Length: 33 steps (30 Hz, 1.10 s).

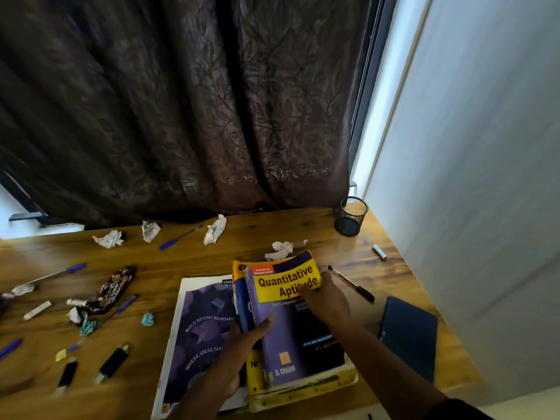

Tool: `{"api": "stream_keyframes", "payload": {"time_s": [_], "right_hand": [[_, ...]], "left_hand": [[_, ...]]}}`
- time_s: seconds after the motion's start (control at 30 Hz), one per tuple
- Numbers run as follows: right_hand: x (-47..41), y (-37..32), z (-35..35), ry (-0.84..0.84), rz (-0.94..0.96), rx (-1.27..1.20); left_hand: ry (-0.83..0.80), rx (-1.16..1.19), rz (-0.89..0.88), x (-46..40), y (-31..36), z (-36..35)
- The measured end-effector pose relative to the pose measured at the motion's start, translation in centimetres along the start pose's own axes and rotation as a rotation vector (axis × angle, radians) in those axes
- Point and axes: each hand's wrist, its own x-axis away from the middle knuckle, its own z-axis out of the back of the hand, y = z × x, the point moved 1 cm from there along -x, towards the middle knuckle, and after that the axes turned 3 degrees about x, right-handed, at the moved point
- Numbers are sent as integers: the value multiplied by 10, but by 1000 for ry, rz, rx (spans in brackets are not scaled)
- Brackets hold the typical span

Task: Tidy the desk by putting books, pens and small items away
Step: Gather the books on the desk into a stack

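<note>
A thick purple and yellow book titled Quantitative Aptitude (288,322) lies on top of a yellow book (306,389) near the front of the wooden desk (212,256). My left hand (242,353) grips the stacked books along their spine side, fingers curled over the edge. My right hand (325,301) holds the top book's far right part, thumb on the cover. A purple notebook (197,334) lies under them on the left. A black pen (353,284) lies just right of the books. Blue pens (180,237) are scattered across the desk.
A black mesh pen holder (351,216) stands at the back right corner. A dark blue notebook (409,338) lies at the right. Crumpled papers (215,230), a snack wrapper (112,291), black markers (113,363) and small scraps litter the left. A dark curtain (181,101) hangs behind.
</note>
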Motion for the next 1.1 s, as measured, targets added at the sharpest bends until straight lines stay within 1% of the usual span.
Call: {"api": "stream_keyframes", "payload": {"time_s": [0.07,0.1,0.23,0.33,0.53,0.73,0.83,1.0,1.1], "right_hand": [[0,4,-3,13,-62,202],[1,6,-3,-1,-97,227],[-1,13,-1,-41,-130,97],[-1,16,2,-41,-144,65],[-3,24,14,-34,-81,-1],[-8,28,26,4,-101,-7],[-12,30,31,-6,-112,-23],[-19,33,39,13,-146,-4],[-22,33,40,9,-157,18]], "left_hand": [[8,-10,-16,-2,0,-1],[11,-20,-25,-3,-1,-1],[61,-81,-68,-9,-6,-5],[48,-147,-83,-12,-5,-9],[-8,-284,-72,-19,0,-13],[-24,-473,-27,-30,4,-24],[-23,-503,17,-36,6,-27],[-87,-572,45,-40,17,-36],[-87,-730,29,-36,24,-36]]}}
